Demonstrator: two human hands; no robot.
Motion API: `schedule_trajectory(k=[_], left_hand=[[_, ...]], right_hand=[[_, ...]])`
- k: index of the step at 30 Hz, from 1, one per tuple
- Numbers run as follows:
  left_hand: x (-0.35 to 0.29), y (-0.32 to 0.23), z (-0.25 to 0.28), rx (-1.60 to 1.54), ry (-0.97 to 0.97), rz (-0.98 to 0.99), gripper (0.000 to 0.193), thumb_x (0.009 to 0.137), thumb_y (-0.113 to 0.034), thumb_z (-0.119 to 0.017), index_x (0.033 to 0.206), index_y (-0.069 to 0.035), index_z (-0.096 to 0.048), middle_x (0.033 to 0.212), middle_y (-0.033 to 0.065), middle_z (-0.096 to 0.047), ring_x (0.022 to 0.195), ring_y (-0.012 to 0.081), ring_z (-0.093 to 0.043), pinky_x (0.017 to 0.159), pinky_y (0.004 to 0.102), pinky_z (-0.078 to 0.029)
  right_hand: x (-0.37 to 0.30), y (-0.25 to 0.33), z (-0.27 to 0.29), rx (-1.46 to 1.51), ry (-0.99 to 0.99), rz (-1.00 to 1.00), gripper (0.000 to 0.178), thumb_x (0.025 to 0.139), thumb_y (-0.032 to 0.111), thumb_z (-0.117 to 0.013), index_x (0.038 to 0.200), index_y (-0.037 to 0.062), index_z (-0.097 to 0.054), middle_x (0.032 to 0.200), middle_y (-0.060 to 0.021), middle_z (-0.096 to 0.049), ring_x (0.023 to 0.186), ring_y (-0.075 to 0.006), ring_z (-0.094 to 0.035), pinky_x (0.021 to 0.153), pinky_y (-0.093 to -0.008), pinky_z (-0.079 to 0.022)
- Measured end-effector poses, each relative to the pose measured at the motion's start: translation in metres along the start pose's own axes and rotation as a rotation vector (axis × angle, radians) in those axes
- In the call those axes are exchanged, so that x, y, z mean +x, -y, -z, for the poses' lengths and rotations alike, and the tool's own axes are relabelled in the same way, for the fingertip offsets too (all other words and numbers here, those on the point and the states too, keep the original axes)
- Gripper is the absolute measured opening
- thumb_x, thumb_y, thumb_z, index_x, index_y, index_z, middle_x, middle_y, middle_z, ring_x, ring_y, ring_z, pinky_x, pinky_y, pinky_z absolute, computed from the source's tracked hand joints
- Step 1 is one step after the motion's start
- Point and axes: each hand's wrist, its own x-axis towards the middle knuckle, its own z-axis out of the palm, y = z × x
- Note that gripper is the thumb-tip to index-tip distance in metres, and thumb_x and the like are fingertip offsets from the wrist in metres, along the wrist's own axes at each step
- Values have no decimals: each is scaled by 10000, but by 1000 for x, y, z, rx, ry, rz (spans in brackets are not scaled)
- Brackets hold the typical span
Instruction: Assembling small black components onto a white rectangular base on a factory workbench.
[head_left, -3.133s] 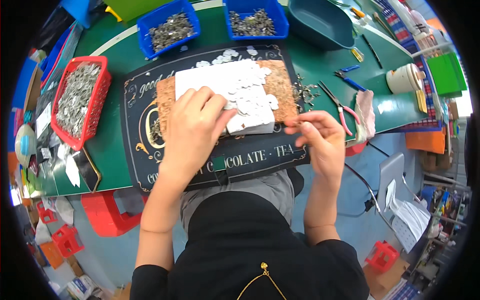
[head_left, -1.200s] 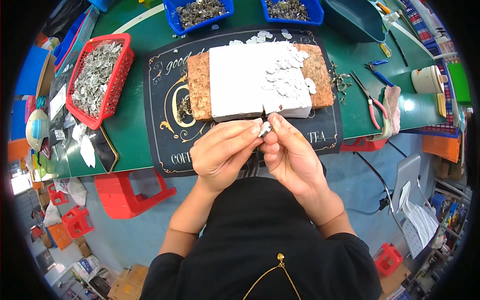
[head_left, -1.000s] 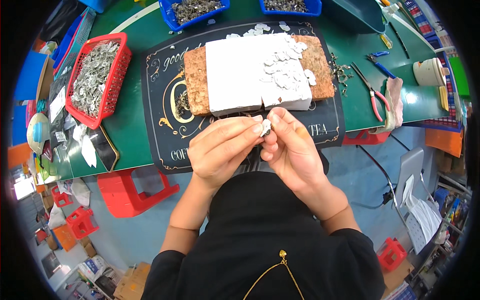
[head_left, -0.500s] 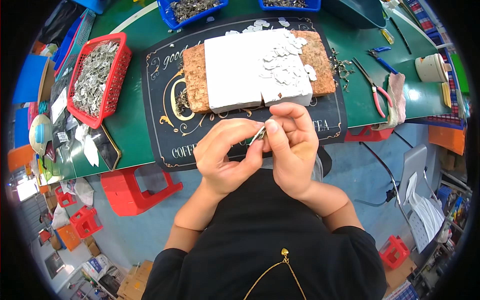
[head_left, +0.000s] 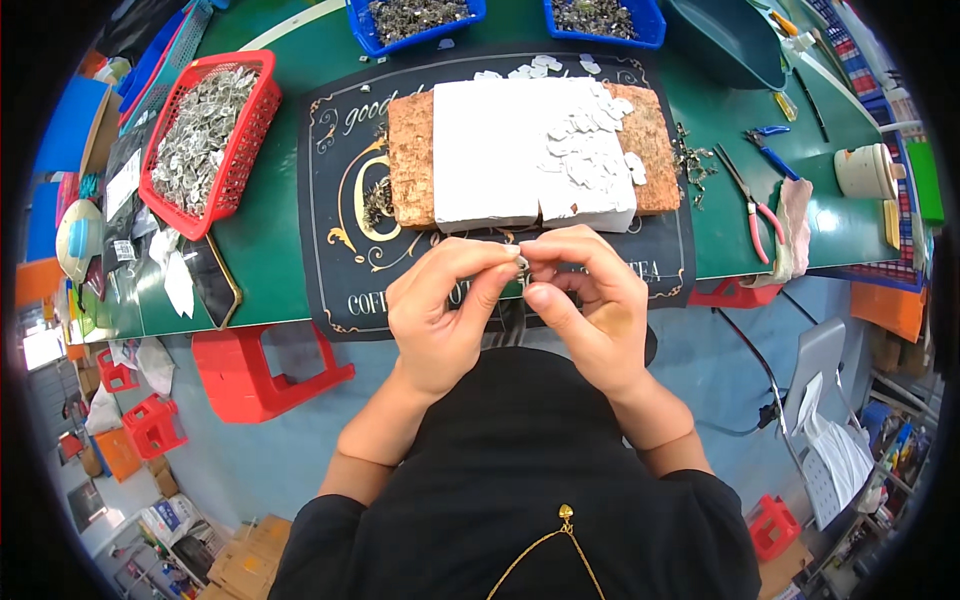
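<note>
In front of my body, just over the mat's near edge, a small whitish metal-looking piece (head_left: 521,263) is between my fingertips. My left hand (head_left: 440,305) pinches it with thumb and forefinger. Curled fingers of my right hand (head_left: 598,310) meet its other side, with the right thumb a little lower; the fingers partly hide the piece. Beyond my hands stands a white block (head_left: 485,150) over orange-brown bricks (head_left: 412,150). Many flat white pieces (head_left: 590,140) lie scattered and overlapping on the block's right half.
A red basket (head_left: 262,130) of small metal pieces stands left, near a phone (head_left: 213,285). Blue trays (head_left: 418,38) with metal bits are at the back. Right lie pink-handled pliers (head_left: 755,215), blue-handled cutters (head_left: 770,150) and a cloth (head_left: 793,215). A black mat (head_left: 345,240) covers the green table (head_left: 270,295).
The piece has turned between my fingers. My right hand has rotated: its thumb has come down from the piece, and its forefinger now reaches it. The view has shifted slightly.
</note>
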Motion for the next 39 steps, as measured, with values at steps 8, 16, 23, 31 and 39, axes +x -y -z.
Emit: schedule_trajectory(k=[8,16,23,31,39], left_hand=[[0,-15,1,-238,-4,259,139,824,35,-660,962,38,-645,920,114,-663,855,182,-638,740,266,-499],[-3,-3,3,-234,30,134,135,806,67,-635,939,45,-624,920,106,-652,849,169,-623,751,272,-496],[-7,6,-1,-210,-3,20,129,798,77,-638,922,44,-626,900,100,-654,799,164,-615,710,270,-495],[-10,-2,1,-368,-60,343,169,784,28,-702,945,31,-649,889,111,-663,753,194,-632,699,282,-503],[30,11,11,790,177,-300,524,639,-149,-763,1125,-41,-600,1231,125,-560,1165,304,-508,969,439,-418]], right_hand=[[4,-6,0,-71,-80,34,177,777,19,-726,937,1,-653,941,-72,-633,803,-120,-594,620,-221,-474],[1,-7,-2,-79,-24,54,175,785,-3,-716,940,-8,-635,920,-79,-621,803,-114,-594,626,-225,-484],[-3,-8,-6,45,-34,-18,174,795,-14,-710,941,-32,-617,931,-95,-606,795,-104,-598,649,-217,-497],[3,-7,0,-236,9,71,139,801,-17,-683,904,-17,-590,894,-74,-576,804,-117,-547,699,-244,-455],[38,5,5,-954,101,371,128,701,-26,-696,792,16,-616,731,-71,-577,692,-248,-519,628,-352,-407]])
